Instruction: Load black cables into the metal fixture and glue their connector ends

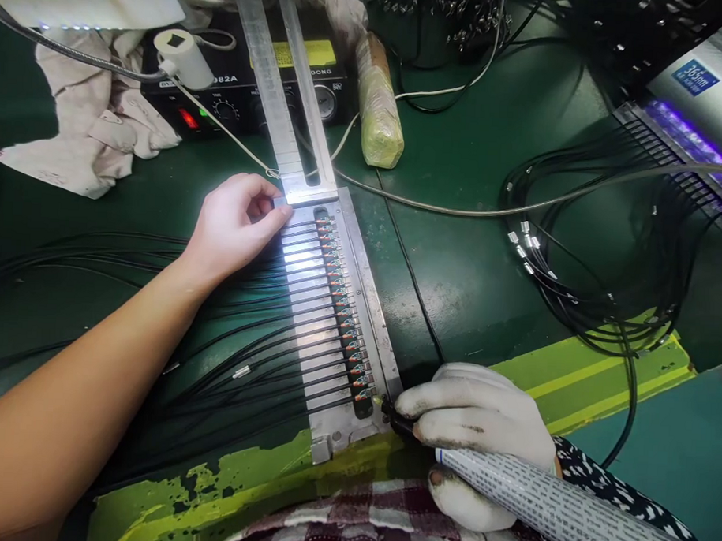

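A long metal fixture [329, 325] lies in front of me, holding a row of black cables [310, 280] side by side. Their stripped ends, with orange and silver bits, sit over a dark slot [363, 409]. My bare left hand [235, 223] is closed at the far left corner of the fixture, thumb and curled fingers on its edge. My right hand [480, 417], in a white glove with bare fingertips, grips a printed white tube [543, 490] with a black nozzle [398, 420]. The nozzle's tip is at the nearest cable end, touching or very close; I cannot tell which.
Behind the fixture stands a black control box [224, 108] with a slotted metal bar [269, 86] in front. A wrapped yellowish block [381, 137] is to its right. A coil of black cables [602, 310] leads to a violet-lit lamp [691, 132]. A cloth [99, 127] lies left.
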`<state>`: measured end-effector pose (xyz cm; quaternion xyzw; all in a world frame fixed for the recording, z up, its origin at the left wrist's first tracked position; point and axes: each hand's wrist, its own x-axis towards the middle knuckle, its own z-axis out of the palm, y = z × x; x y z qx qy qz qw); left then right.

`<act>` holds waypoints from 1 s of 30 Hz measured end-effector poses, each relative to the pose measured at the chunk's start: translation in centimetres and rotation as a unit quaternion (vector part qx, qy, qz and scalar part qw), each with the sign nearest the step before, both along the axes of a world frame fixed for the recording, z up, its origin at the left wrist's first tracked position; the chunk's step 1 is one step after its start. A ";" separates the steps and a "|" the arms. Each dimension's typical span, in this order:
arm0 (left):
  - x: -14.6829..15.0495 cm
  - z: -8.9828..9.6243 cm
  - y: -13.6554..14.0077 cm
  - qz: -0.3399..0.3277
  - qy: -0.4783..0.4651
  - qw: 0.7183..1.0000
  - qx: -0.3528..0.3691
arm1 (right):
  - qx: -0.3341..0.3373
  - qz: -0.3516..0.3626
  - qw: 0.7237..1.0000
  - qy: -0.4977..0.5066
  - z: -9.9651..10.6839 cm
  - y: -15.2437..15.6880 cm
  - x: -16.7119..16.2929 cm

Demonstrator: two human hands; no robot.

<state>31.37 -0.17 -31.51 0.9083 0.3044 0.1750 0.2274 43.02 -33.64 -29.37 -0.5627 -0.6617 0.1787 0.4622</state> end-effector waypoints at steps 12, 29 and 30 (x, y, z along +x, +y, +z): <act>0.1 -0.3 0.0 0.001 -0.004 1.000 0.003 | -0.001 -0.005 1.000 -0.001 0.2 -0.1 -0.1; 0.2 0.2 -0.4 0.004 0.010 1.000 -0.005 | 0.005 0.002 1.000 0.003 0.0 0.3 0.0; 0.2 0.2 -0.4 0.004 0.010 1.000 -0.006 | 0.002 0.004 1.000 0.001 0.0 0.3 0.0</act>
